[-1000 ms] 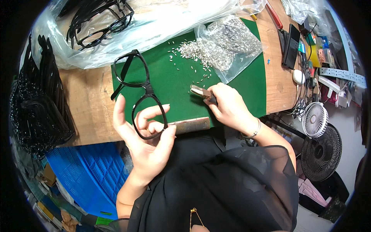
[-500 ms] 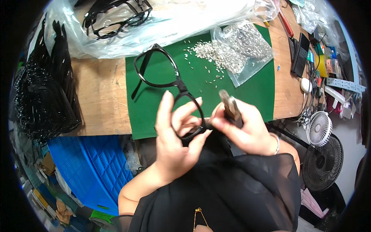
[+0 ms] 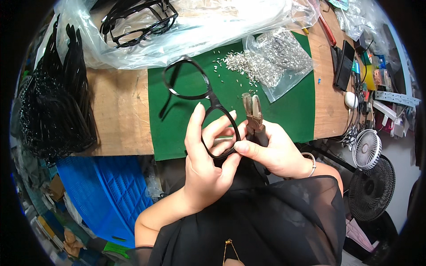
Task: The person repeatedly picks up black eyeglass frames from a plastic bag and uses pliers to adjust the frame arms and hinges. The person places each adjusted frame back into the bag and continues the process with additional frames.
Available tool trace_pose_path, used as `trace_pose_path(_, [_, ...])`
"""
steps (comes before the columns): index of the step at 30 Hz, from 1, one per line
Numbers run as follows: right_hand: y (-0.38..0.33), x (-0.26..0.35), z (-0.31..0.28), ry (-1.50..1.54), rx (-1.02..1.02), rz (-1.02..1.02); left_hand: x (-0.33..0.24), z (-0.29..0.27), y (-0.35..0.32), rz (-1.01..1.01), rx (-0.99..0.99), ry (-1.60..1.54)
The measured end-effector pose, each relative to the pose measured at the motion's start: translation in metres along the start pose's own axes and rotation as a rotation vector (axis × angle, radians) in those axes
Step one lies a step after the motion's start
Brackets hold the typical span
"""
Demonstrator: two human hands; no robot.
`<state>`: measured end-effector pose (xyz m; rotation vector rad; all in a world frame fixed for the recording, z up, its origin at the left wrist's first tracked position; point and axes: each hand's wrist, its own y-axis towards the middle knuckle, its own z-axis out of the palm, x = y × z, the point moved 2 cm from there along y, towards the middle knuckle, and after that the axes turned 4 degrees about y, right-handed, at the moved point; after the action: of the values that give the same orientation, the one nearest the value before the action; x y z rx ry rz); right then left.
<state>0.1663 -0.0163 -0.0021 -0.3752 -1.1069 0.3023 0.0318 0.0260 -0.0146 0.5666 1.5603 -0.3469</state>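
A black eyeglass frame (image 3: 212, 101) without visible lenses is tilted over the green mat (image 3: 288, 115). My left hand (image 3: 200, 166) holds it at the near lens rim, with fingers behind and through the opening. In my right hand (image 3: 277, 153) is a pair of pliers (image 3: 254, 120) with dark handles, jaws pointing away from me and slightly apart. The right thumb touches the near rim beside the left fingertips. One temple hangs from the far end of the frame; where the near temple runs is hidden by my hands.
Tiny silvery pieces (image 3: 238, 63) spill from a clear bag (image 3: 284, 62) on the mat. More black frames (image 3: 142, 35) lie on plastic sheeting at the back. Black temples (image 3: 57, 106) are bundled at left, above a blue crate (image 3: 102, 190). A phone (image 3: 345, 66) and fans (image 3: 367, 148) are at right.
The eyeglass frame and my left hand have shifted slightly right. The pliers have swung upright, their jaws now in plain view, and my right thumb has come onto the rim.
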Motion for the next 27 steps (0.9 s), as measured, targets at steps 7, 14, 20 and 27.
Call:
trace_pose_path(7, [-0.005, 0.017, 0.003, -0.181, 0.209, 0.061, -0.013, -0.024, -0.006, -0.146, 0.131, -0.228])
trace_pose_path(14, [-0.006, 0.034, 0.013, -0.789, 0.448, 0.109, -0.022, -0.041, -0.006, -0.247, 0.153, -0.321])
trace_pose_path(20, [-0.002, 0.038, 0.015, -0.916, 0.483, 0.116, -0.019, -0.037, -0.008, -0.263, 0.080, -0.372])
trace_pose_path(27, [-0.002, 0.029, 0.012, -1.182, 0.360, 0.011, -0.012, -0.039, -0.003, -0.311, 0.218, -0.252])
